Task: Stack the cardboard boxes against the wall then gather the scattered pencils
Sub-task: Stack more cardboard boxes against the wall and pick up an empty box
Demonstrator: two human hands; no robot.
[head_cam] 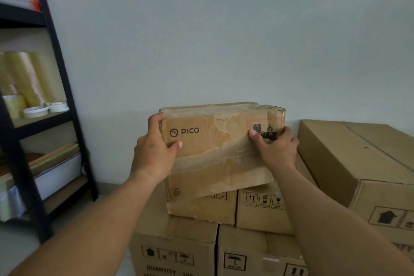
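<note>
A worn, taped cardboard box marked PICO [220,150] is held up against the pale wall, tilted, its lower edge over the stack. My left hand [154,152] grips its left side, thumb on the front face. My right hand [276,147] grips its right side near the battery warning label. Beneath it stand two smaller boxes [259,213] on top of two larger boxes [174,251] printed with handling symbols. No pencils are in view.
A long cardboard box [363,163] lies at the right beside the stack. A black metal shelf rack [56,56] stands at the left, holding tape rolls [33,83], papers and a white bin [58,175]. Grey floor shows at lower left.
</note>
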